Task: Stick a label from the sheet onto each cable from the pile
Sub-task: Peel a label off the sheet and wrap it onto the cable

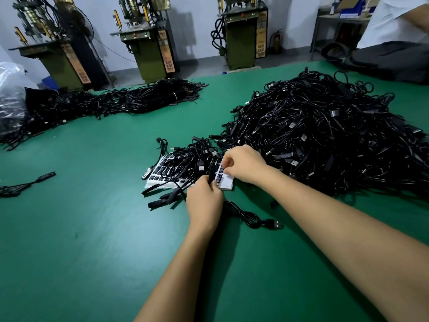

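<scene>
Left hand (204, 201) gripping cable (211, 174), right hand (243, 165) pinching label (221, 169) (fingertips hidden), label sheet (226, 182) half buried.

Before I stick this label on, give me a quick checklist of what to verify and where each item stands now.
1. Left hand grips the cable: ok.
2. Right hand pinches a label at the label sheet: ok.
3. Label fully peeled free: cannot tell.
4. Sheet clear of loose cables: not ok, several lie across its left part.
5. Cable pile within reach: ok.
6. Cable's USB plug untangled on the table: ok.
</scene>
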The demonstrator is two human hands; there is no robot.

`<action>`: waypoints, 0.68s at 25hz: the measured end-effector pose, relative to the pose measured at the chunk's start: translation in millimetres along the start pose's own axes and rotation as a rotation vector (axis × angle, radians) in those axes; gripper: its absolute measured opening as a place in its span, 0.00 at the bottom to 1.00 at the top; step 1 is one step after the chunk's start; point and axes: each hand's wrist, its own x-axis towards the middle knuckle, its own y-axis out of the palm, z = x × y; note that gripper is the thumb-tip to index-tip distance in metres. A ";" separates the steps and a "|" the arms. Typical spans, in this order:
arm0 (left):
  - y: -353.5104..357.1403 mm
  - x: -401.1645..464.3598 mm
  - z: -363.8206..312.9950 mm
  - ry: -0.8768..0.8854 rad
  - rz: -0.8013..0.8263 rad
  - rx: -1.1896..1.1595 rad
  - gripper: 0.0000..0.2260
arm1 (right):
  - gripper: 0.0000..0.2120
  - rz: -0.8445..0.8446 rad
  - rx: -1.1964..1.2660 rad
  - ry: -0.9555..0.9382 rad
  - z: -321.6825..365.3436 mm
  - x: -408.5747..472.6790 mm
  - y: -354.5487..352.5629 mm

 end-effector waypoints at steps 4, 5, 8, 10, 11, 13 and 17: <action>-3.9 5.4 3.0 -0.093 0.063 -0.148 0.08 | 0.04 0.011 0.052 0.007 16.5 -4.8 13.6; -4.2 5.8 3.4 -0.105 0.069 -0.166 0.08 | 0.05 -0.010 0.062 0.031 18.4 -5.1 15.0; -4.0 6.1 3.8 -0.120 0.066 -0.172 0.09 | 0.07 -0.071 0.078 0.103 20.3 -6.1 19.3; -3.9 5.7 4.3 -0.118 0.067 -0.162 0.10 | 0.07 -0.100 0.055 0.134 21.8 -7.0 22.8; -3.9 5.9 4.3 -0.116 0.066 -0.152 0.10 | 0.07 -0.104 0.038 0.139 22.4 -6.8 24.1; -3.9 5.8 4.3 -0.112 0.065 -0.148 0.10 | 0.07 -0.095 0.038 0.144 22.6 -5.2 24.4; -4.0 5.4 4.5 -0.113 0.067 -0.163 0.10 | 0.07 -0.050 0.105 0.157 20.0 -1.5 22.1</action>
